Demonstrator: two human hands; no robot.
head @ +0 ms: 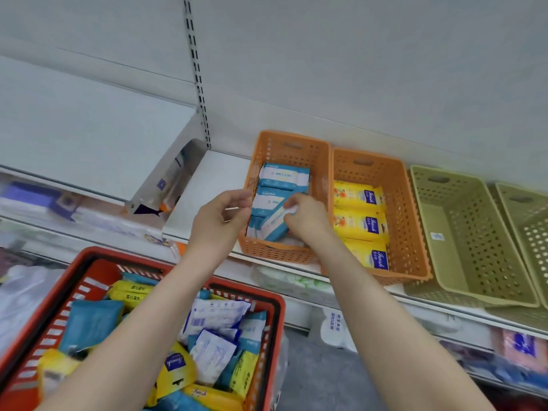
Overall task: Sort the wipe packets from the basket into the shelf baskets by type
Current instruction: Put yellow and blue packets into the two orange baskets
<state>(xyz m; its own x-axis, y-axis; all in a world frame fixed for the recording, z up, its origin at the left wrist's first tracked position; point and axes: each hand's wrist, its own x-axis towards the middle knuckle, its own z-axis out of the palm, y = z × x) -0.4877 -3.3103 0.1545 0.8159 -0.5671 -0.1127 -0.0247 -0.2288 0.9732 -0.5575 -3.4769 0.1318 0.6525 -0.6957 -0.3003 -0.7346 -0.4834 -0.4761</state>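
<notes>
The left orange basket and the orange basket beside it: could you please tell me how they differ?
The left orange basket holds blue-and-white packets; the right orange basket holds yellow packets. The right hand grips a packet in the left one; nothing reaches into the right one. Both are perforated orange plastic, side by side.

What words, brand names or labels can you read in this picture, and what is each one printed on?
"Fresh", apparently, in script on blue labels: yellow packets in the second orange basket.
"婴儿湿巾": yellow packet in the red basket.
Too blurred to read: print on the blue-and-white packets, the white packets in the red basket, the sticker in the green basket.
</notes>
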